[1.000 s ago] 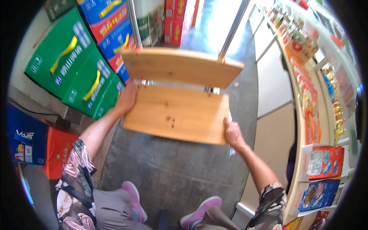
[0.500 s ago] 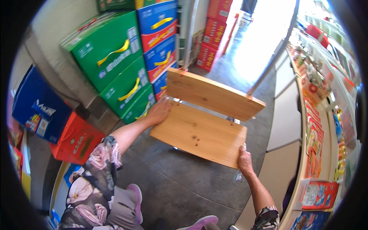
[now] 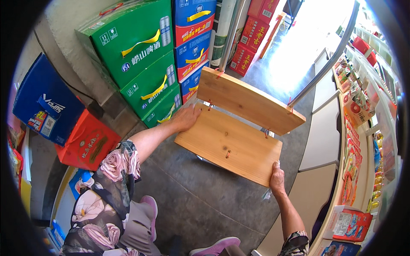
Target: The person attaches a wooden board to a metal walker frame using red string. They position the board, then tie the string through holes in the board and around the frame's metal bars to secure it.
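Observation:
Before me is a flat light-wood board (image 3: 226,143), with a second, narrower wood board (image 3: 250,100) standing on edge along its far side. Red ties fasten both to a metal frame whose bars (image 3: 326,70) rise at the far side. At the flat board's left end, my left hand (image 3: 187,118) grips the edge, its thumb on top and some fingers hidden below. My right hand (image 3: 277,177) is closed round the near right corner. A bit of clear plastic hangs just under that hand.
Green cartons (image 3: 132,51) and blue-red cartons (image 3: 194,42) with yellow handles are stacked at the left. Nearer stand a blue box (image 3: 49,102) and a red box (image 3: 87,143). Red cartons (image 3: 252,38) are piled farther back. Along the right runs a counter (image 3: 318,179) with packaged goods.
The boards, both hands and the surroundings sit a little farther right in view. Both hands keep their hold on the flat board.

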Demonstrator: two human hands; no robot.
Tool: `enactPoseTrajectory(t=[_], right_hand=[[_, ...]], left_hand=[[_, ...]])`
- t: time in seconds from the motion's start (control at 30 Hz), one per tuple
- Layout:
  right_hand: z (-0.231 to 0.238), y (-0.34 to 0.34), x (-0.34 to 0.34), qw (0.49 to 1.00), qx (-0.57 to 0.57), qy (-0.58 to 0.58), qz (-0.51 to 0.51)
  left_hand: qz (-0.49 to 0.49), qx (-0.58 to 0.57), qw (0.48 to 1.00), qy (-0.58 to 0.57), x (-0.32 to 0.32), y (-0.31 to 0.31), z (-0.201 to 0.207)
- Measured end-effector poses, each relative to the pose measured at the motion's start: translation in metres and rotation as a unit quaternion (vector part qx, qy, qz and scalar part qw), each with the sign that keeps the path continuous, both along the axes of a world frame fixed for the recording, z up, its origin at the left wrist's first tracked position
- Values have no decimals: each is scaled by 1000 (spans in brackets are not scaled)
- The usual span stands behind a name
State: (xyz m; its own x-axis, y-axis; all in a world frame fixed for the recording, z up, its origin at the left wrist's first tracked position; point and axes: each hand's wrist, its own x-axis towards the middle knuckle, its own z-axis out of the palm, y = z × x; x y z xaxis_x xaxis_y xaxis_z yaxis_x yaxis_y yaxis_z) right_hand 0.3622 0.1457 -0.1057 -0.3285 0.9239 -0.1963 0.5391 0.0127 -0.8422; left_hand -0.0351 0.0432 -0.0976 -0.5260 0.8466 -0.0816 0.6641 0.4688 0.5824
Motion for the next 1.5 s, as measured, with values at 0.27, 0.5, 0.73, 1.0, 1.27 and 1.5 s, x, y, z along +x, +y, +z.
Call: enactPoseTrajectory(t=[0.27,0.5,0.73,1.0,1.27,1.5], right_hand=[[0,11,7,993,-49,-106,-1],[23,48,24,985,-143,69,-66],[29,96,25,970,-83,132,-188],[45,83,5,983,-50,116,-137],[30,74,1,988,-66,54,-126],[10,86,1,984,-74,61,-151]], left_hand=[[-158,-28,978,132,-7,-2,-10],[-54,-3,997,-62,-2,-23,-5],[-75,33,997,-8,6,-46,-2],[-248,175,923,238,52,-32,20],[-406,117,888,182,103,25,34],[-381,64,897,216,106,49,6]])
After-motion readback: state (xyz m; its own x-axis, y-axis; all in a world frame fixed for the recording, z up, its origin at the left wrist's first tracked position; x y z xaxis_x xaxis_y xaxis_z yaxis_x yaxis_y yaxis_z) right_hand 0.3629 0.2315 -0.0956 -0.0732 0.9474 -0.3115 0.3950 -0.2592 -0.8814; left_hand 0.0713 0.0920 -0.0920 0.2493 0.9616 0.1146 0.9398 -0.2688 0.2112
